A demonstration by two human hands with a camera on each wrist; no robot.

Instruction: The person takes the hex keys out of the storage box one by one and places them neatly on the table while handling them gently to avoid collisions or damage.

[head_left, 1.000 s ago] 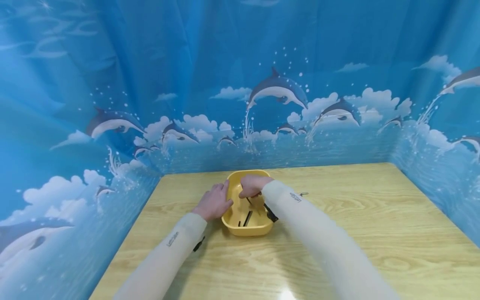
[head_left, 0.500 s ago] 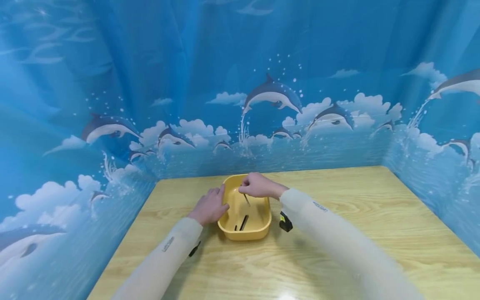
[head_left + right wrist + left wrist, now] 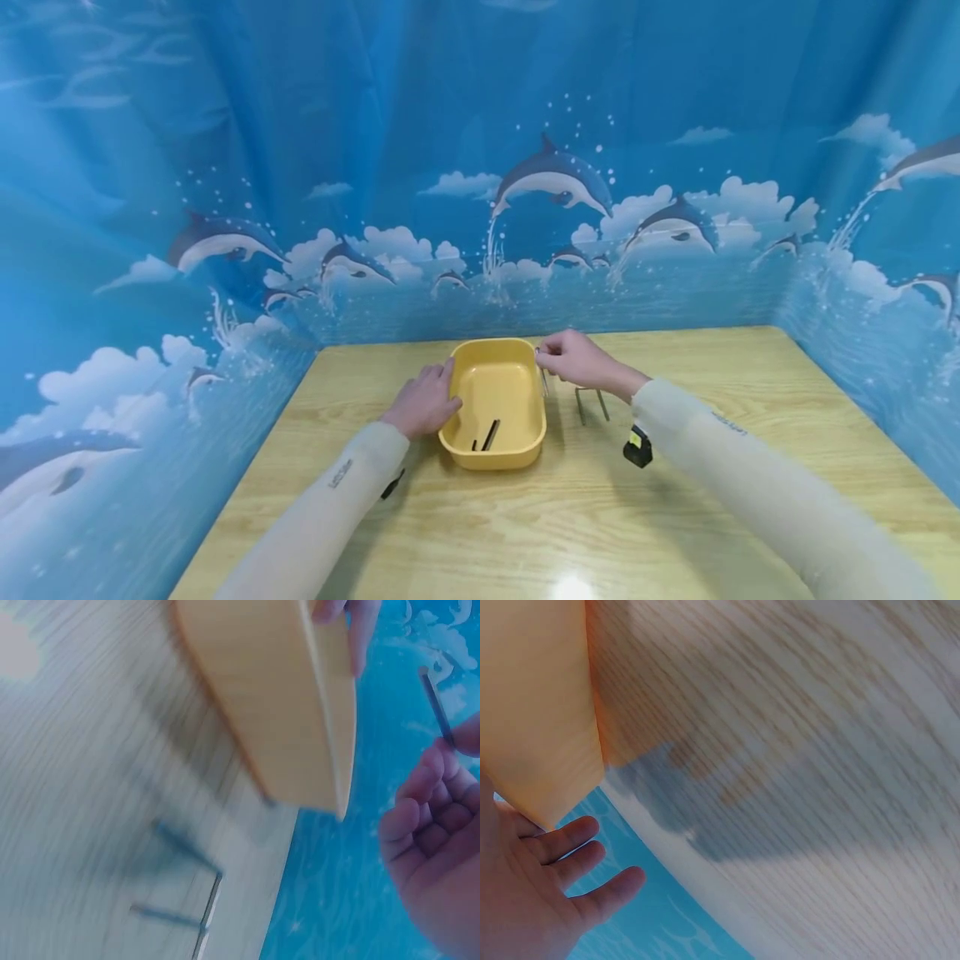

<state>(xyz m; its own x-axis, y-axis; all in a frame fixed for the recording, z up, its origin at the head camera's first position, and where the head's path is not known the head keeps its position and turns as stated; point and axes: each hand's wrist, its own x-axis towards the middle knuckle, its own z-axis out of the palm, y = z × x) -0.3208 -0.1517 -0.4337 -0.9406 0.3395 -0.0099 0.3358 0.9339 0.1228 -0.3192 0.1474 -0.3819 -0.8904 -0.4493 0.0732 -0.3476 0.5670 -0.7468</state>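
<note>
My left hand [image 3: 423, 400] holds the left wall of a yellow plastic tub [image 3: 491, 458], with the thumb over the rim and the fingers along the outside. Just beyond the tub's right rim, my right hand [image 3: 581, 360] pinches a thin metal hex key [image 3: 543, 382] between thumb and index finger. The right wrist view shows one end of this hex key [image 3: 435, 705] standing out past the fingertips. Inside the tub, a black hex key [image 3: 491, 435] lies near the front wall. Two metal hex keys [image 3: 591, 404] lie on the table below my right hand.
The wood-grain table [image 3: 480, 525] ends at the back against a blue dolphin-print curtain [image 3: 420, 167], which also runs along both sides. A small dark camera [image 3: 637, 448] hangs below my right wrist.
My right hand has lifted the hex key out of the tub and carried it right, past the rim. The left hand stays on the tub, and the hex keys on the table are now uncovered.
</note>
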